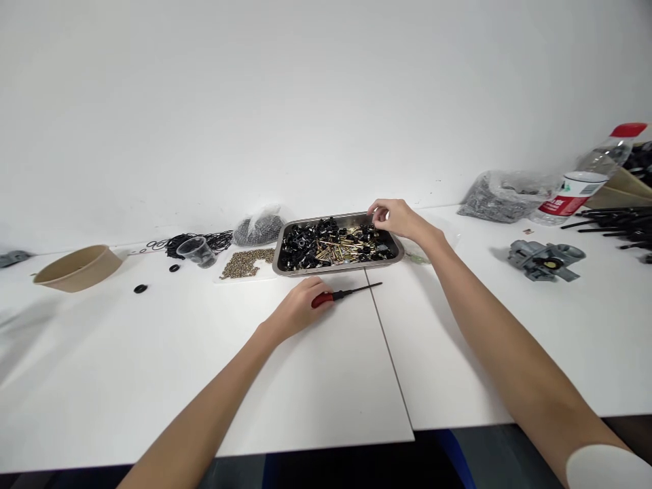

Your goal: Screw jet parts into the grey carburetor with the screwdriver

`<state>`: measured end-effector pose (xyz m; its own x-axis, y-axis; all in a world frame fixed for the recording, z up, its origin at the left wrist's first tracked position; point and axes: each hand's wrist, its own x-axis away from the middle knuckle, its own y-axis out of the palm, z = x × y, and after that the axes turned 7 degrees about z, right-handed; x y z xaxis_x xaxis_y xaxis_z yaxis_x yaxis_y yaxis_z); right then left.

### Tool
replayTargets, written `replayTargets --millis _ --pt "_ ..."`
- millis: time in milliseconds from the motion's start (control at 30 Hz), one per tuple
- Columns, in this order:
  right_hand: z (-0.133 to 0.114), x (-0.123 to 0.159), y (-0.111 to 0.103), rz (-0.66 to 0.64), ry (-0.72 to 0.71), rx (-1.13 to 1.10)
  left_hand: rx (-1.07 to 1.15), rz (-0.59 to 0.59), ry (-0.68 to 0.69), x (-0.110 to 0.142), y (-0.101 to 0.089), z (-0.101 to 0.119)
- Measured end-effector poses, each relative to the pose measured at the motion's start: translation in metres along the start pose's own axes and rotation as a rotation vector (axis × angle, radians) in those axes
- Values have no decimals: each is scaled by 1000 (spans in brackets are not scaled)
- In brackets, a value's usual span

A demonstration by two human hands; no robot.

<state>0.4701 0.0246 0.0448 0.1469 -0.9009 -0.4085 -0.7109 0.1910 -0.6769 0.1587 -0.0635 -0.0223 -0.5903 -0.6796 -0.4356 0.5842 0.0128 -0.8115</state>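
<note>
Head view, watched from my remote station, shows both hands over a white bench (316, 401). The left hand (300, 307) has its grip closed round the red handle of a screwdriver (349, 293), low over the bench on the near side of a metal tray (356, 267). From that grip the screwdriver's long axis runs out between 2 and 3 o'clock, and I see its thin tip reach just past the seam (390, 339). The tray sits at 1 o'clock from the left hand, its long side towards me, filled with black and brass-coloured loose parts (336, 246). The right hand (400, 219) is at the tray's far right corner, thumb and fingers bent inward; I cannot tell whether its grip has hold of anything. Most of the parts lie towards 8 o'clock from those fingers, and I judge the right hand nearer to them. Between 3 and 4 o'clock from it, well apart, rests a grey metal assembly (547, 259).
</note>
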Motion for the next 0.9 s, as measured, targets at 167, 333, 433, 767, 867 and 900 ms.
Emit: replayTargets --millis 167,333,433,767,867,900 --pt "-6 -2 -8 71 -13 -20 0 6 22 0 0 -1" --pt "-23 -1 -11 104 -32 -56 -10 -1 20 -1 -1 1" --pt "-34 -2 -11 109 -52 -82 -19 8 38 -1 -2 1" --pt "-80 3 1 36 -139 -175 1 -14 15 -1 -10 7" --pt "-92 7 7 -31 -135 -177 -2 -39 34 -1 -11 9" --pt "-96 8 9 -51 -134 -182 12 -29 33 -2 -11 9"
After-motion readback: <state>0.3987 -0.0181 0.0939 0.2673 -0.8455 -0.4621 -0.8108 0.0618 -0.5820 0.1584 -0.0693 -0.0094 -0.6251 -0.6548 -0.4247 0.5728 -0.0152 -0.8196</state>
